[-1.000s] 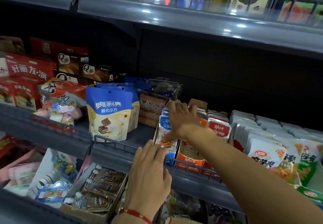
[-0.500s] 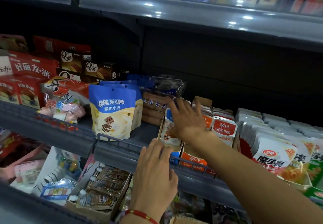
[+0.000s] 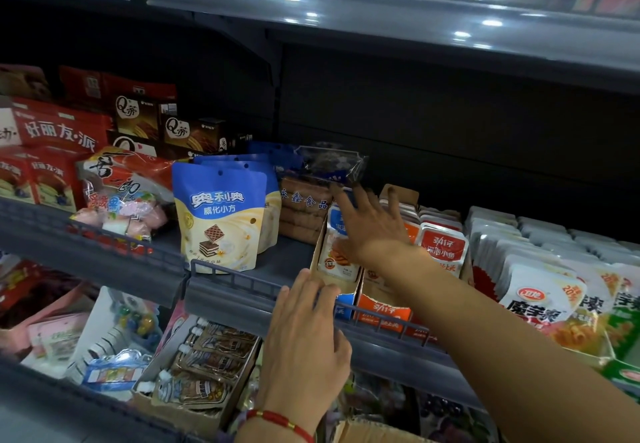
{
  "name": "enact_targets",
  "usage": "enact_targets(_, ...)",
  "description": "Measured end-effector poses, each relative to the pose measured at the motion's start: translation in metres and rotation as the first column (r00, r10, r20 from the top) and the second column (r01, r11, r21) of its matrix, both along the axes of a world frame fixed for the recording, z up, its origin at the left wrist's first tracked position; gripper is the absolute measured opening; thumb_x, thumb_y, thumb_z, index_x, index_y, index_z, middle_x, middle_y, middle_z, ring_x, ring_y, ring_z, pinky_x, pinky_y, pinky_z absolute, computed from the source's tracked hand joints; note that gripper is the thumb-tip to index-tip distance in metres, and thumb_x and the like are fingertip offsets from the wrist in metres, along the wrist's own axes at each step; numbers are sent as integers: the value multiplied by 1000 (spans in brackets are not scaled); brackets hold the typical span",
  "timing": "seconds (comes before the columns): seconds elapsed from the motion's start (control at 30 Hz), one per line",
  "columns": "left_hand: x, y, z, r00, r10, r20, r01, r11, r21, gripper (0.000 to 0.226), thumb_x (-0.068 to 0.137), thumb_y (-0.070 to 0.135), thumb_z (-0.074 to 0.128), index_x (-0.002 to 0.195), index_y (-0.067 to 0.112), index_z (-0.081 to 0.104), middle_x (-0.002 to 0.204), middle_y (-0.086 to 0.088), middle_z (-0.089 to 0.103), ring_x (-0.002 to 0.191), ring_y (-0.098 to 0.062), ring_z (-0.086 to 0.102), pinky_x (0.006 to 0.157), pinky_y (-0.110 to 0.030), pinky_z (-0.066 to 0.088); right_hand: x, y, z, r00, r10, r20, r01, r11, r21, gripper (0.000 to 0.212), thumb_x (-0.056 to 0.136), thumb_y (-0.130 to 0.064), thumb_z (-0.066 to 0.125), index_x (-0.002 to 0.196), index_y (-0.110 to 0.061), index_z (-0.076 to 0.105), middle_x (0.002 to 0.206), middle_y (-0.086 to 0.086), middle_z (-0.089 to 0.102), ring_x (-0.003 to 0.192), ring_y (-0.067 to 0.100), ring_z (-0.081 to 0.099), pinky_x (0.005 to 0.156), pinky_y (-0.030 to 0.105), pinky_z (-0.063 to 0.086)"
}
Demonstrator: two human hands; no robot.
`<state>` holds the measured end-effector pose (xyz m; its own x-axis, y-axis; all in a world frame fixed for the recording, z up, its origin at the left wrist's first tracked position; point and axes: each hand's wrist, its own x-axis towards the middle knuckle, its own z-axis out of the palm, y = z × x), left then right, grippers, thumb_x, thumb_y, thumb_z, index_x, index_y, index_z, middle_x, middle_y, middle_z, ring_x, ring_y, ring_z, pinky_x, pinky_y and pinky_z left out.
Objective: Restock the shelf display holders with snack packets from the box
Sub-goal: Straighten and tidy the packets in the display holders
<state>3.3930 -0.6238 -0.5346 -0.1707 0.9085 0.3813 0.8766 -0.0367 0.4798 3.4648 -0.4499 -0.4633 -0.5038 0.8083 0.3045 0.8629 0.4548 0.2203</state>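
Right hand (image 3: 372, 231) seemingly slid rightward.

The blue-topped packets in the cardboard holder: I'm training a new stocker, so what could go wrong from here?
1. The right hand presses spread fingers on the blue-topped packets; pushing hard may crumple them or tip the row backward.
2. The left hand rests on the shelf rail at the cardboard holder; if it slips, the holder may slide.
3. The Oreo pouch stands unsupported nearby and could topple.
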Motion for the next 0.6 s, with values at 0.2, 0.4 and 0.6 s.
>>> enact_targets(0.2, 1, 1, -2, 1000, 5, 12, -5, 1000, -6, 58, 101, 35, 51, 153, 34, 25, 164, 14, 14, 155, -7, -6, 125, -31, -9, 11, 9, -1, 999, -8, -39, 5, 997, -82, 96, 93, -56, 63, 162, -30, 0, 171, 8, 7, 158, 32, 3, 122, 62, -7)
enact_targets(0.4, 2, 2, -3, 1000, 5, 9, -5, 1000, -1, 59, 100, 34, 53, 153, 33, 27, 165, 13, 16, 156, -8, -5, 123, -30, -9, 6, 2, 0, 999, -3, -53, 0, 999, -49, 98, 91, -55, 66, 162, -27, 4, 169, 10, 13, 157, 33, 8, 122, 61, -6)
enact_targets(0.6, 2, 2, -4, 1000, 0, 14, 0, 1000, 14, 60, 99, 32, 54, 153, 32, 28, 164, 13, 17, 156, -8, -5, 127, -32, -5, 8, -4, -6, 998, 43, -48, -44, 999, -11, 93, 93, -50, 65, 161, -23, 7, 169, 10, 11, 157, 31, 8, 125, 58, -1)
